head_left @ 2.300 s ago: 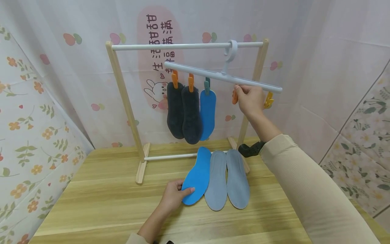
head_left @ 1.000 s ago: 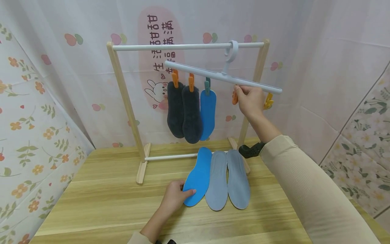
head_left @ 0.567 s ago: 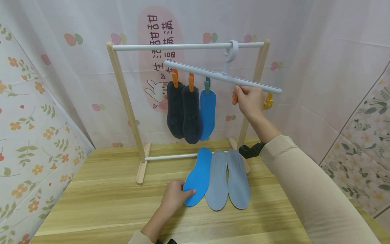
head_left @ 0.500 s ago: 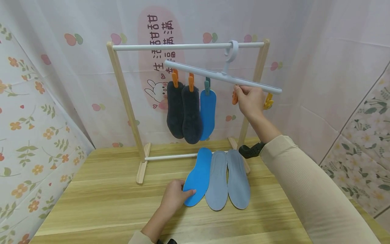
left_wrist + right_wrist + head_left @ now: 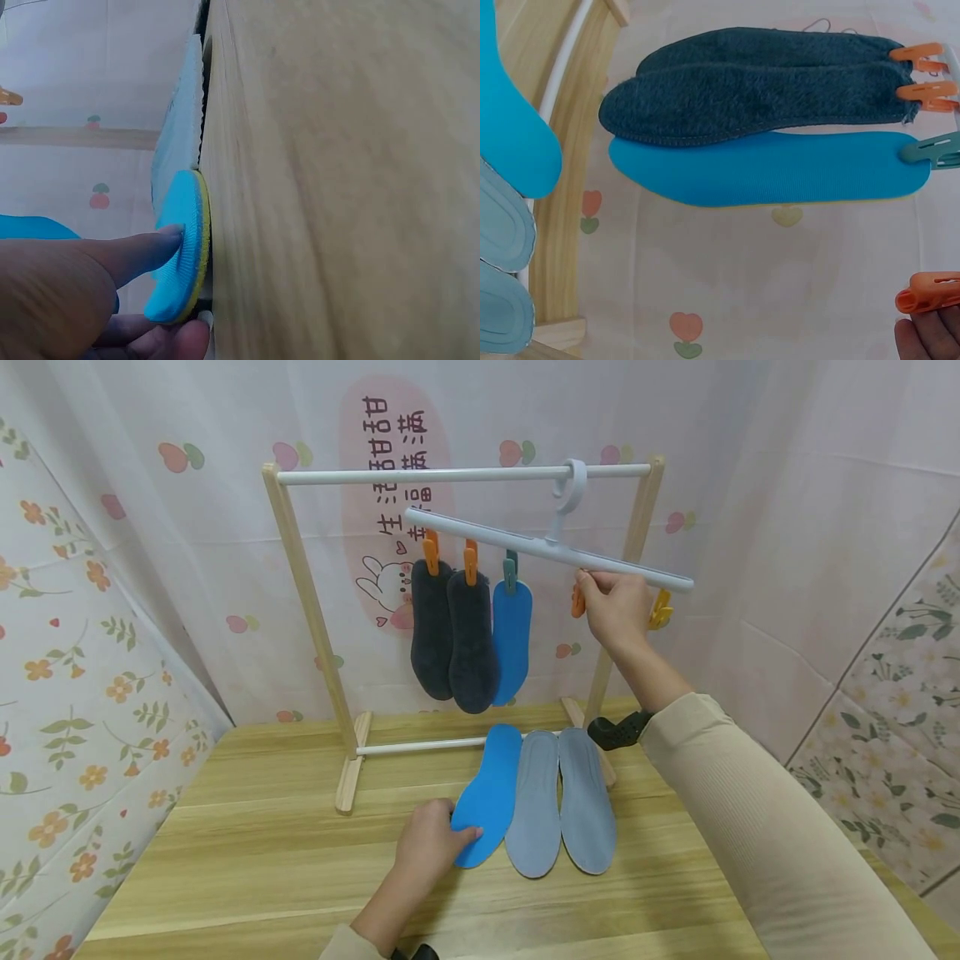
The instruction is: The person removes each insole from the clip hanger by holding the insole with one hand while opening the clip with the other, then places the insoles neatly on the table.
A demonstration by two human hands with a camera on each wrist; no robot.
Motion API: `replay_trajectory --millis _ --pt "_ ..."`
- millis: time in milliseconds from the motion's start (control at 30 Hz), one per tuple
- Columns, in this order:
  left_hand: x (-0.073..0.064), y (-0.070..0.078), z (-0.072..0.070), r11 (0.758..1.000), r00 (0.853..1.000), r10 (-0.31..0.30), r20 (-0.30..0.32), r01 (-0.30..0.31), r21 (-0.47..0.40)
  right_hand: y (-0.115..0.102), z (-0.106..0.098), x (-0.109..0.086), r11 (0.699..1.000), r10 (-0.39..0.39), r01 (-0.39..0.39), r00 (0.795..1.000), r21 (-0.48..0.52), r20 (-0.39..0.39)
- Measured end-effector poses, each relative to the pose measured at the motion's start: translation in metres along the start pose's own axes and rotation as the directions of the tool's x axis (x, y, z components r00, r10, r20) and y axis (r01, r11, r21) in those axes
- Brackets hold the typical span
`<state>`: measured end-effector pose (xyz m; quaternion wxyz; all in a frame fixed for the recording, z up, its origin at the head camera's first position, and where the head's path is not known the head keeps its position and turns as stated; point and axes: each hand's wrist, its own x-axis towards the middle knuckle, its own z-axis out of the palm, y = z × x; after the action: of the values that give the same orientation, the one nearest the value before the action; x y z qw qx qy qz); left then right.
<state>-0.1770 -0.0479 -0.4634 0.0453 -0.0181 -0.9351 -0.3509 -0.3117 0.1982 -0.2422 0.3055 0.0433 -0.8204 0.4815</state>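
Observation:
My left hand (image 5: pixel 429 839) grips the near end of a blue insole (image 5: pixel 491 781) on the table, thumb on top. In the left wrist view some fingers (image 5: pixel 187 341) reach under its yellow-edged rim. My right hand (image 5: pixel 618 606) pinches an orange clothespin (image 5: pixel 578 600) under the tilted white hanger (image 5: pixel 510 539). The right wrist view shows fingertips against that orange clothespin (image 5: pixel 930 291), with nothing visible in its mouth. Left of it, another blue insole (image 5: pixel 512 643) hangs from a green clothespin (image 5: pixel 510 573). Two dark fuzzy insoles (image 5: pixel 472 647) hang from orange clothespins (image 5: pixel 470 562).
Two grey insoles (image 5: pixel 532 806) lie side by side, right of the blue one. The hanger hooks over the top bar (image 5: pixel 450 475) of a wooden rack (image 5: pixel 307 602). A yellow clothespin (image 5: pixel 661 608) hangs at its right end. Curtains (image 5: pixel 787 568) stand behind and beside the table (image 5: pixel 247 860).
Very little differs. My left hand and the blue insole's near end have shifted slightly right since the earliest frame. My right hand stays at the orange clothespin.

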Motion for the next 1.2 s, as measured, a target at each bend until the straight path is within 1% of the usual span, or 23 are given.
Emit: replay_trajectory --millis 367,600,833,1033,1200 --pt "-0.002 0.005 0.001 0.992 0.999 0.015 -0.039 -0.010 0.125 -0.001 0.000 0.000 1.000 0.009 -0.009 1.000 0.021 0.002" --pt "-0.003 0.009 0.000 0.975 0.998 0.028 -0.049 -0.016 0.221 -0.001 0.000 -0.001 1.000 0.006 -0.006 1.000 0.030 0.002" --pt "-0.004 0.012 0.000 0.963 0.998 0.048 -0.049 -0.034 0.268 -0.002 0.000 -0.002 0.999 -0.001 0.001 1.000 0.040 0.005" --pt "-0.004 0.014 0.001 0.943 0.996 0.067 -0.054 -0.046 0.328 -0.001 0.001 -0.002 0.999 -0.003 0.003 1.000 0.044 0.008" --pt "-0.004 0.015 0.002 0.931 0.997 0.066 -0.047 -0.045 0.362 -0.001 0.001 -0.002 0.999 -0.003 0.003 1.000 0.042 0.001"
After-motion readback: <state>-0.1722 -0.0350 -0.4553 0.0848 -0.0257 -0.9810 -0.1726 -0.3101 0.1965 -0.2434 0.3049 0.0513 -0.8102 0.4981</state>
